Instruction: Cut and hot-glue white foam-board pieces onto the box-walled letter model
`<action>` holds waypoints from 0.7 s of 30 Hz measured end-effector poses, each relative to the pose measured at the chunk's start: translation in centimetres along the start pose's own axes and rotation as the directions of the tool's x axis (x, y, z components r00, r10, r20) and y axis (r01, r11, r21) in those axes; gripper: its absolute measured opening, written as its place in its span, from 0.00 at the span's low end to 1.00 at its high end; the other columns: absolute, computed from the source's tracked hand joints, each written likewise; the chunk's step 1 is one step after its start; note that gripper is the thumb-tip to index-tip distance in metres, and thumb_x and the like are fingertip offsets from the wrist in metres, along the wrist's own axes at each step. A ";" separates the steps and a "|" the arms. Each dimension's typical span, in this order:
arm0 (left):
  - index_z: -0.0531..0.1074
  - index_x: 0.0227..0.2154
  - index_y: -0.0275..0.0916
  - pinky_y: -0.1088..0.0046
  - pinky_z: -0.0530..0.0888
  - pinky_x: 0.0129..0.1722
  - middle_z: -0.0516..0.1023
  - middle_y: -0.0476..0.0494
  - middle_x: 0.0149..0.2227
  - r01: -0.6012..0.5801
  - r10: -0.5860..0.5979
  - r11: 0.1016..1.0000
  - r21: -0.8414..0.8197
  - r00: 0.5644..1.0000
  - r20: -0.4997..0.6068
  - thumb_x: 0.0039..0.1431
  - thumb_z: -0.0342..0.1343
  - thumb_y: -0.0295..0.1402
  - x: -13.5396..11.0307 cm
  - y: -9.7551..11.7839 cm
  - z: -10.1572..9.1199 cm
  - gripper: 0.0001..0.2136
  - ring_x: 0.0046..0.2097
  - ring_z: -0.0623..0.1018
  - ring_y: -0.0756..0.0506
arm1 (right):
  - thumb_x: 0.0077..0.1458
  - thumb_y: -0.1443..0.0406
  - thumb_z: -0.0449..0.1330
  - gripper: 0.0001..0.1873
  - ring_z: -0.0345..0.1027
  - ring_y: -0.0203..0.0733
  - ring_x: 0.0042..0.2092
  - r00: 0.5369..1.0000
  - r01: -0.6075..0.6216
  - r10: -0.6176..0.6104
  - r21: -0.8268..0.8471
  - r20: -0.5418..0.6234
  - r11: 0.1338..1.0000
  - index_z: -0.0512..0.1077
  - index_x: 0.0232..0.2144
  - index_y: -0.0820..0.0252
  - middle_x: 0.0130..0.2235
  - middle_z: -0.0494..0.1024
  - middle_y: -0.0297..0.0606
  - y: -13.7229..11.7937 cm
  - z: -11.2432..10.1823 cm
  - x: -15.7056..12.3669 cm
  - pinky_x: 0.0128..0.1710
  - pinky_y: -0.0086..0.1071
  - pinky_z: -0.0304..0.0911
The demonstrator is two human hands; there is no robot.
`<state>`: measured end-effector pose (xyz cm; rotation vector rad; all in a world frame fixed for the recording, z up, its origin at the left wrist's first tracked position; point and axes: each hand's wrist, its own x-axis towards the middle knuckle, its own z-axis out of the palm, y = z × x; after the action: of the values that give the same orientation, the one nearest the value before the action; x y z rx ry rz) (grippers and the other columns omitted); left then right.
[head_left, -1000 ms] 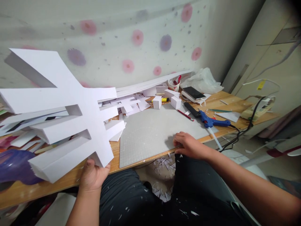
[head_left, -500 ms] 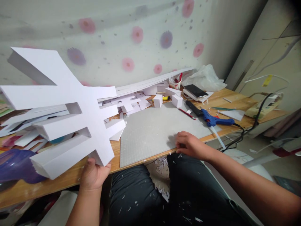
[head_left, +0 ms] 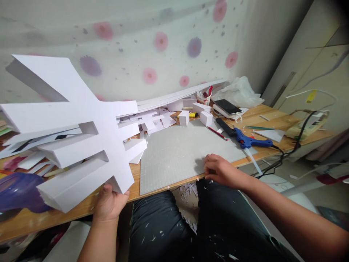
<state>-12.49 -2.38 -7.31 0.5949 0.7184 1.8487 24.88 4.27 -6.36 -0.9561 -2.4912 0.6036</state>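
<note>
A large white three-dimensional character made of foam board or card (head_left: 102,127) stands tilted at the left, with box-like strokes jutting out both ways. My left hand (head_left: 110,203) grips its lower end, thumb inside the hollow edge and the other fingers partly hidden behind. Over the front edge of the grey cutting mat (head_left: 174,156) rests my right hand (head_left: 218,169), its fingers curled in. Whether anything is inside those fingers is hidden. Two small white boxes (head_left: 184,118) sit at the mat's back edge, beside a red pencil (head_left: 217,133).
A blue glue gun (head_left: 252,140) lies at the mat's right, its cord trailing off the table. Behind are a yellow cutter (head_left: 193,115), a paper cup (head_left: 204,98), a phone (head_left: 228,106) and a plastic bag (head_left: 240,91). A purple object (head_left: 21,193) stands at left.
The white character has shifted very slightly in view, still in my left hand. My right hand stays at the mat's edge.
</note>
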 end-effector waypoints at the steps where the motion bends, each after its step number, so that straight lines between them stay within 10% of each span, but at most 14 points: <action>1: 0.71 0.49 0.54 0.72 0.80 0.37 0.78 0.49 0.49 -0.001 0.001 1.000 0.006 1.000 0.001 0.30 0.74 0.36 0.0 0.0 0.0 0.36 0.43 0.80 0.42 | 0.49 0.74 0.62 0.08 0.64 0.40 0.38 1.000 -0.003 0.003 0.011 -0.003 1.000 0.68 0.24 0.60 0.33 0.69 0.37 0.1 0.0 -0.1 0.40 0.33 0.61; 21: 0.72 0.48 0.55 0.75 0.79 0.35 0.79 0.50 0.48 -0.017 0.017 1.000 0.007 1.000 -0.020 0.28 0.74 0.36 -0.1 -0.1 0.4 0.36 0.47 0.79 0.41 | 0.50 0.70 0.64 0.07 0.63 0.41 0.37 0.997 -0.030 0.032 0.029 -0.069 0.999 0.68 0.26 0.60 0.32 0.67 0.37 0.9 0.4 -0.7 0.36 0.33 0.61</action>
<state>-12.07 -2.36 -7.11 0.5898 0.7356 1.8708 25.68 4.33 -7.29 -0.9902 -2.4045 0.6035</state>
